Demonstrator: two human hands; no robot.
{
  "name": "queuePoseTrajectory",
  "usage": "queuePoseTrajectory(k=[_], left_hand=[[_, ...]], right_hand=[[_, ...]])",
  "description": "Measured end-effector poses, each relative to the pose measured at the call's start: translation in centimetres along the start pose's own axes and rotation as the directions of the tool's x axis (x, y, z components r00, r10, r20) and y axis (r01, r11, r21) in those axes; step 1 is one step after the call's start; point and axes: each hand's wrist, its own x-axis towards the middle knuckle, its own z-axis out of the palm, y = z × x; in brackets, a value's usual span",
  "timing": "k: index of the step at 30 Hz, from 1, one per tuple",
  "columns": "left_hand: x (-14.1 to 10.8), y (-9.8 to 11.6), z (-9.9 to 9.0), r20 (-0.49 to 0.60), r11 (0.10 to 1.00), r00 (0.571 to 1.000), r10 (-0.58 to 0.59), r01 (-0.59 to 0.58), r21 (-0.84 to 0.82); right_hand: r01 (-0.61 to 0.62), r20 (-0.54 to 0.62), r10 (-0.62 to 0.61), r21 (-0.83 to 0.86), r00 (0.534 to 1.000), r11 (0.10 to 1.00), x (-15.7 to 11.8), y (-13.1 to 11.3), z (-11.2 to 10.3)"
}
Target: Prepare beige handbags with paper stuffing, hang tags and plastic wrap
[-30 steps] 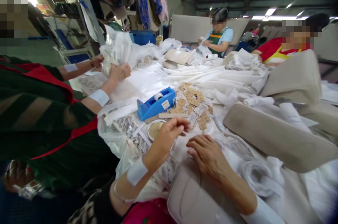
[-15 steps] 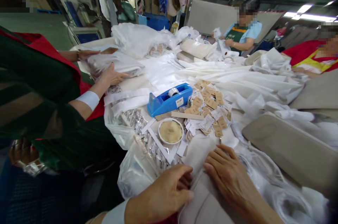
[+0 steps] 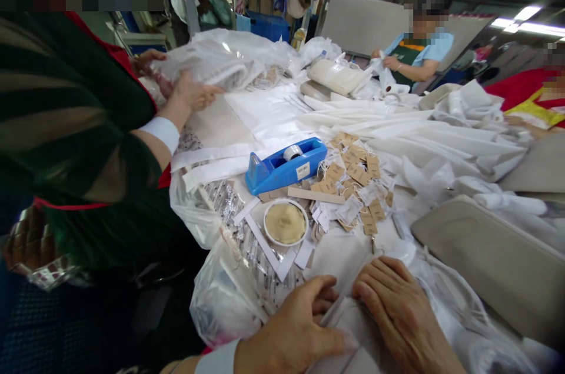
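Observation:
A light grey, flat fabric piece (image 3: 353, 333) lies at the near edge of the table, under both of my hands. My left hand (image 3: 304, 321) is at its left side, thumb stretched over the fabric and fingers curled at its edge. My right hand (image 3: 397, 303) rests on the right side of the piece, fingers bent together over its fold; whether they pinch it is hard to tell. Just beyond are a white round tub of pale paste (image 3: 286, 222), a blue tape dispenser (image 3: 286, 165) and a pile of brown paper tags (image 3: 353, 171) with strings.
On the left a person in a dark green sleeve handles clear plastic bags (image 3: 229, 56). White sheets (image 3: 441, 133) spread across the middle. A beige padded piece (image 3: 481, 256) lies at the right. Two more people are across the table.
My left hand has moved right, its thumb now further over the fabric. The person at the left has lifted the plastic bag up and away. The view has shifted slightly.

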Motion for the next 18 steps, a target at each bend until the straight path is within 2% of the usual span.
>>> queuePoseTrajectory(k=[3,6,8,13,15,18], left_hand=[[1.0,0.3,0.8,0.084,0.993,0.991,0.102,-0.097,-0.061],[1.5,0.3,1.2,0.132,0.973,0.967,0.220,-0.208,-0.096],[1.4,0.1,1.2,0.127,0.976,0.969,0.214,-0.206,-0.072],[1.7,-0.8,0.4,0.177,0.975,0.960,0.215,-0.220,0.007],[2.4,-1.3,-0.2,0.189,0.973,0.960,0.207,-0.222,0.063],[3.4,-1.0,-1.1,0.154,0.958,0.971,0.182,-0.210,0.196]], right_hand=[[-0.055,0.001,0.055,-0.029,0.999,0.998,0.0,0.0,0.5],[-0.056,-0.027,0.053,-0.118,0.998,0.991,0.0,-0.1,1.0],[-0.047,-0.037,0.042,-0.175,0.998,0.983,0.0,-0.1,1.2],[-0.081,0.077,0.102,-0.236,0.992,0.968,0.0,-0.3,1.5],[-0.096,0.032,0.108,-0.263,0.994,0.960,-0.1,0.0,1.8],[-0.056,-0.099,0.027,-0.305,0.995,0.951,0.0,0.7,2.6]])
